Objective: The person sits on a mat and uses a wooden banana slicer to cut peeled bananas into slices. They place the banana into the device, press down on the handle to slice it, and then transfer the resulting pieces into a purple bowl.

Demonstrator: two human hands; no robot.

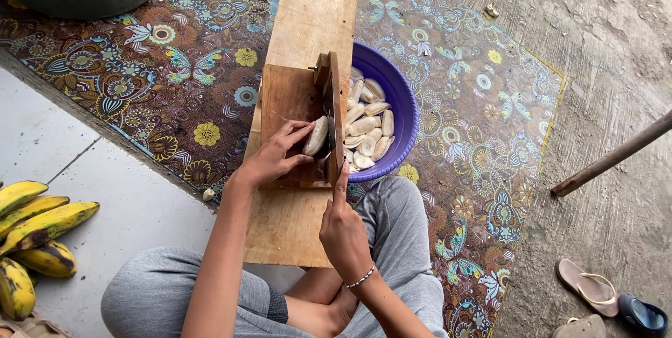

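Pale peeled banana (316, 136) sits on the dark wooden slicer board (290, 100), long axis running roughly away from the person, tilted slightly right toward the upright blade piece (334, 117). Left hand (274, 156) is nearer; fingertips pinch the banana from its left side, closed on it. Right hand (343, 233) sits lower, index finger stretched up along the blade piece, bracing it; other fingers curled, gripping nothing that shows. Hands apart, blade piece between them. Slicer rests on a long light plank (308, 23) laid over the lap. Just right of the blade, a purple bowl (402, 100) holds pale banana slices (367, 128). Patterned floral mat (175, 79) underneath. Unpeeled yellow bananas (35, 233) lie far left on tile. Sandals (588, 285) and a stick (616, 156) lie on concrete, right.
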